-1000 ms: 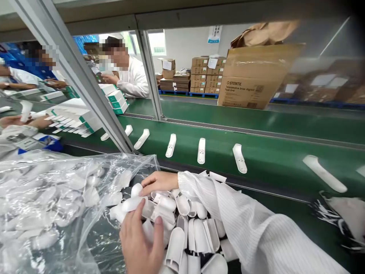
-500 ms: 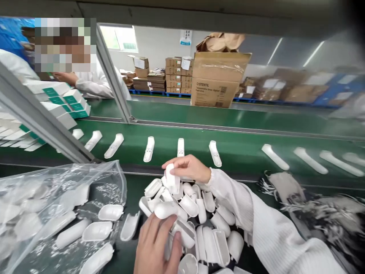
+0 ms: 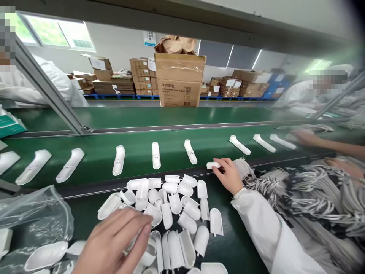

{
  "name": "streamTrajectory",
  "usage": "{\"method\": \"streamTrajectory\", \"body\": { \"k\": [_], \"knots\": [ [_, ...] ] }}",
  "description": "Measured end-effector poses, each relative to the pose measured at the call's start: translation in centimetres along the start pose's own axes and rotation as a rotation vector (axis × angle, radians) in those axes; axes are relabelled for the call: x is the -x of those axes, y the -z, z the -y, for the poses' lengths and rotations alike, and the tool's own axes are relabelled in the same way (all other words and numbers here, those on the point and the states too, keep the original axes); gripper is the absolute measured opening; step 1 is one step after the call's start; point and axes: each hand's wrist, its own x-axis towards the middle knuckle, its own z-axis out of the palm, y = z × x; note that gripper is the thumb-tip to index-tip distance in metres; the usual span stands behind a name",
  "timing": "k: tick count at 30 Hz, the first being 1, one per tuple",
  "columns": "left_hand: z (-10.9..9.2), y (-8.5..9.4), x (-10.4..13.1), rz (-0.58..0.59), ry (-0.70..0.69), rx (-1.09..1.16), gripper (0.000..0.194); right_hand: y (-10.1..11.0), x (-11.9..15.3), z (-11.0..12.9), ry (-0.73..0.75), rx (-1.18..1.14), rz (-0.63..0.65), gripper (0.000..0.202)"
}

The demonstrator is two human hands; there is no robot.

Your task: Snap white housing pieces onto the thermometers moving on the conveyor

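Note:
My right hand [image 3: 228, 176] pinches a small white plastic piece [image 3: 212, 165] over the near edge of the green conveyor belt [image 3: 205, 148]. At the lower left, my left hand [image 3: 116, 239] hovers palm down over a pile of curved white plastic covers [image 3: 186, 222]; its fingers are bent, and whether anything lies under them is hidden. Long white housings [image 3: 156, 155] lie spaced out in a row on the belt, several with small holes in their faces.
A clear plastic bag [image 3: 37, 213] holding white covers lies at the left. Bundles of grey cables [image 3: 313, 198] fill the right side, where another person's hands reach in. A large cardboard box [image 3: 181, 80] stands beyond the belt.
My right hand has moved right, away from the pile, with a white piece in its fingers. My left hand has shifted left, off the cover it touched. The view has turned right.

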Motion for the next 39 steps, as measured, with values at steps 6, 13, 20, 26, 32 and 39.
{"method": "streamTrajectory", "body": {
  "k": [6, 13, 20, 26, 32, 39],
  "knots": [
    [2.8, -3.0, -10.8, 0.025, 0.096, 0.085, 0.03, 0.7, 0.6, 0.6, 0.139, 0.2, 0.196, 0.033],
    [8.2, -18.0, -25.2, 0.249, 0.349, 0.002, 0.036, -3.7, -3.7, 2.1, 0.003, 0.259, 0.066, 0.024],
    [9.5, -27.1, -28.2, 0.311, 0.474, -0.189, 0.047, -4.3, -3.6, 1.2, -0.006, 0.242, 0.225, 0.029],
    [9.5, -28.4, -29.3, 0.31, 0.451, -0.177, 0.044, -2.9, -6.1, -0.4, -0.104, 0.268, 0.346, 0.031],
    [8.3, -27.5, -31.3, 0.437, 0.407, -0.205, 0.045, -3.5, -6.5, 0.2, -0.073, 0.302, 0.227, 0.028],
    [10.3, -18.5, -28.9, 0.283, 0.297, -0.379, 0.066, -0.5, -1.0, 3.0, 0.155, -0.225, 0.493, 0.035]
  ]
}}
